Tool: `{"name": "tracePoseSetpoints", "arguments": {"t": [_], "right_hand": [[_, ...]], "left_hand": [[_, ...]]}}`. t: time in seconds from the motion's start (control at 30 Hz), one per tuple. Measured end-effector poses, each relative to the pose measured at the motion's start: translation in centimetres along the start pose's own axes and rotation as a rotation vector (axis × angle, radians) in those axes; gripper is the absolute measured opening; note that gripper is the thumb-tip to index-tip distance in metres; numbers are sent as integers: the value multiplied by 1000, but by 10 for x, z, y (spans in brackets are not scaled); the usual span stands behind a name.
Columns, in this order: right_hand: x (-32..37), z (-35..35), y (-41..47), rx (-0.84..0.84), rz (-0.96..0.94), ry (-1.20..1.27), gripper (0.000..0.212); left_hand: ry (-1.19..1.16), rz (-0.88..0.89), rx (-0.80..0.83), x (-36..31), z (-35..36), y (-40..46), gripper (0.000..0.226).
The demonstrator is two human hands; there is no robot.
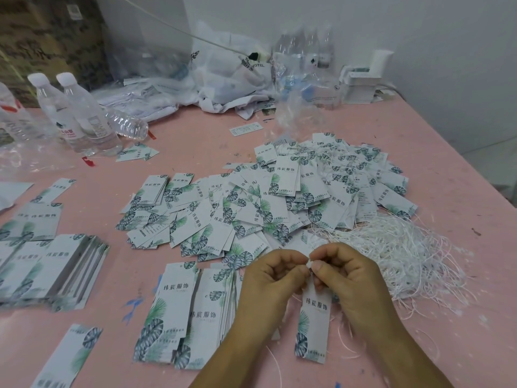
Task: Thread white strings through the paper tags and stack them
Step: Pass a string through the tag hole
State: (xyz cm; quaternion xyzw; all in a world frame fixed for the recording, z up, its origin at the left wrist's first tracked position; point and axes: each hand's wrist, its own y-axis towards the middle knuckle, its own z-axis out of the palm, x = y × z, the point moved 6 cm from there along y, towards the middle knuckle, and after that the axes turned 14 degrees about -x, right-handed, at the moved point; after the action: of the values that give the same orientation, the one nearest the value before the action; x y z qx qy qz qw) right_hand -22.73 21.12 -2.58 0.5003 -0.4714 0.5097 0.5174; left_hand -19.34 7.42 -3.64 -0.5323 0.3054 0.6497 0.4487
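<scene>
A white paper tag (314,326) with green leaf print hangs upright between my hands, gripped at its top edge. My left hand (268,281) pinches the top from the left and my right hand (347,275) pinches it from the right, with a white string end (309,264) between the fingertips. A thin string (275,362) trails below my wrists. A tangled heap of white strings (400,253) lies just right of my hands. Loose tags form a large pile (265,203) ahead. A stack of tags (190,315) lies left of my left hand.
More tag stacks (53,267) sit at the left on the pink table (195,135). Water bottles (81,113) stand at the far left, with plastic bags (229,74) and small white boxes (361,85) along the back wall. The table's right edge runs diagonally.
</scene>
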Motion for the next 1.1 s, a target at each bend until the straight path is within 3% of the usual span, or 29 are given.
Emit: {"name": "tracePoseSetpoints", "arguments": {"t": [0.1, 0.27, 0.37, 0.47, 0.57, 0.67, 0.77, 0.87, 0.97, 1.03, 1.1], "right_hand": [[3, -3, 3, 23, 17, 30, 24], [5, 0, 2, 35, 32, 10, 17], [8, -9, 3, -68, -34, -90, 16], [8, -18, 5, -83, -106, -323, 37], [3, -8, 1, 76, -67, -334, 62], [-4, 1, -5, 173, 3, -280, 71], [-10, 7, -8, 214, 155, -166, 52], [-10, 9, -10, 242, 256, -103, 24], [-7, 12, -13, 325, 295, -83, 13], [-6, 11, -12, 282, 337, 26, 7], [-6, 6, -7, 184, 369, 171, 11]], "left_hand": [[9, 1, 46, 0, 2, -1, 11], [85, 32, 53, -2, 3, 0, 15], [18, 1, 53, -3, 3, 0, 20], [-134, -47, 26, -5, 0, 4, 14], [-465, -199, 61, -8, 3, 8, 8], [-667, -290, 72, -7, 0, 11, 5], [-833, -367, 77, -9, -2, 12, 8], [-961, -412, 104, -12, -5, 14, 28], [-1017, -441, 91, -13, -8, 16, 19], [-943, -439, -26, -8, -12, 20, 1], [-751, -388, -161, 0, -16, 23, 5]]}}
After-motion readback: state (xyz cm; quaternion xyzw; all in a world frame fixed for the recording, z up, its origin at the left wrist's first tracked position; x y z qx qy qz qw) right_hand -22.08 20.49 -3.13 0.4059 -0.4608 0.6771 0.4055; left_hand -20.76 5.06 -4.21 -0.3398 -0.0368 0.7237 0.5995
